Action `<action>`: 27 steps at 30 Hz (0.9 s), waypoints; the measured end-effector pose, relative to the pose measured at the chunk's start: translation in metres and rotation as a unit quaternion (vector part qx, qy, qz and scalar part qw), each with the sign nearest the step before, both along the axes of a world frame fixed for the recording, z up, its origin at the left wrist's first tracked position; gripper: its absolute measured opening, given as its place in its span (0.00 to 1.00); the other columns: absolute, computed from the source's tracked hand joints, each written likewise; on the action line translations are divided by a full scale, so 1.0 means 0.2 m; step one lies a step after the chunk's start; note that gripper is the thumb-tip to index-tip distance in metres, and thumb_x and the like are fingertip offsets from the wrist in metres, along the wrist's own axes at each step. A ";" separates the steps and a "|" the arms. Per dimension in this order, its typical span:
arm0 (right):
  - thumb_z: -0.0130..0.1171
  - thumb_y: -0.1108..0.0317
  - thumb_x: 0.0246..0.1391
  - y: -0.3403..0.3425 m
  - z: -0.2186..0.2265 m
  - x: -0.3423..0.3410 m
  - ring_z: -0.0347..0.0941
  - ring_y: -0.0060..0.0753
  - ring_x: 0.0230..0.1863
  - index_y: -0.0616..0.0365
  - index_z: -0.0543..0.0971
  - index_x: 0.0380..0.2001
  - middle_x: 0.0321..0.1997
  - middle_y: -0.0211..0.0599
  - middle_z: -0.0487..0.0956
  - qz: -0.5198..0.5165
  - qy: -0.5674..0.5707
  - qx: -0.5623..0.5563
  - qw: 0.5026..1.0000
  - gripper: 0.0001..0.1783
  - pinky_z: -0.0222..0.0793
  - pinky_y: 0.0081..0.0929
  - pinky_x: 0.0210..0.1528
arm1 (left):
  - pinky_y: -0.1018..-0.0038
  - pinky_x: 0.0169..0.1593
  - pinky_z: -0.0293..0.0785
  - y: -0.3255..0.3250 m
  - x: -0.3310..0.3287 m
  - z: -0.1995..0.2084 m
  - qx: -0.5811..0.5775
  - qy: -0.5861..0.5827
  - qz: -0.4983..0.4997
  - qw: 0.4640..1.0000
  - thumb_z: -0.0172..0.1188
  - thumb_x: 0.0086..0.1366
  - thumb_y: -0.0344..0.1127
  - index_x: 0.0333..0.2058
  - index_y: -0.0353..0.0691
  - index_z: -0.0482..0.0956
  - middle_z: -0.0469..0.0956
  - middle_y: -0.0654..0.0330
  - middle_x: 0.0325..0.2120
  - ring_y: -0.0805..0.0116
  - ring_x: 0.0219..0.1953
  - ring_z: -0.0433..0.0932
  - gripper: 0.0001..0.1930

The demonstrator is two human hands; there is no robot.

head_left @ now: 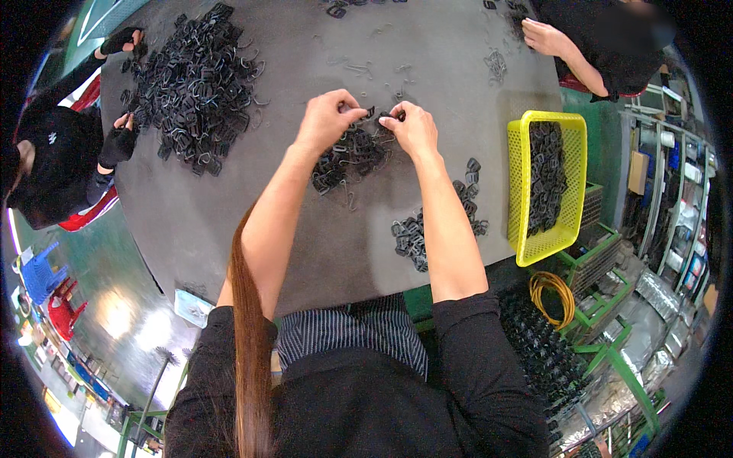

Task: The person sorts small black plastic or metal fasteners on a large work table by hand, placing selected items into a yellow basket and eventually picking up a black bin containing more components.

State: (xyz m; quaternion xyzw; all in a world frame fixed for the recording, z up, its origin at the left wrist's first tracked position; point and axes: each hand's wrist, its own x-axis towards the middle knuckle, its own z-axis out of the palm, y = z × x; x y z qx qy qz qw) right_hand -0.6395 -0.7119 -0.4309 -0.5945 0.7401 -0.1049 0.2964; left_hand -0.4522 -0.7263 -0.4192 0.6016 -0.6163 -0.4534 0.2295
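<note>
Over the middle of the grey table (290, 252), my left hand (327, 120) is closed in a pinch on a small black part (370, 111). Just beside it, my right hand (413, 131) pinches another small black piece (392, 117); I cannot tell whether the two pieces are joined. Below my fingers lies a small heap of black parts (347, 162) with thin curled bits among them. A second small pile of black parts (410, 238) lies beside my right forearm, partly hidden by it.
A large black heap (195, 91) spreads at the left, near a co-worker's gloved hands (118, 145). Another person's hand (546, 37) rests at the far right. A yellow basket (521, 195) holding black parts stands at the right table edge. Thin scraps (355, 67) lie beyond my hands.
</note>
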 end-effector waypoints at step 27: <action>0.64 0.64 0.46 0.16 0.16 -0.33 0.72 0.17 0.30 0.52 0.75 0.33 0.30 0.26 0.76 -0.132 -0.506 0.124 0.843 0.12 0.62 0.13 0.23 | 0.80 0.27 0.63 0.22 0.06 0.01 0.148 0.130 -0.043 0.979 0.65 0.55 0.40 0.29 0.42 0.74 0.76 0.68 0.21 0.81 0.25 0.68 0.11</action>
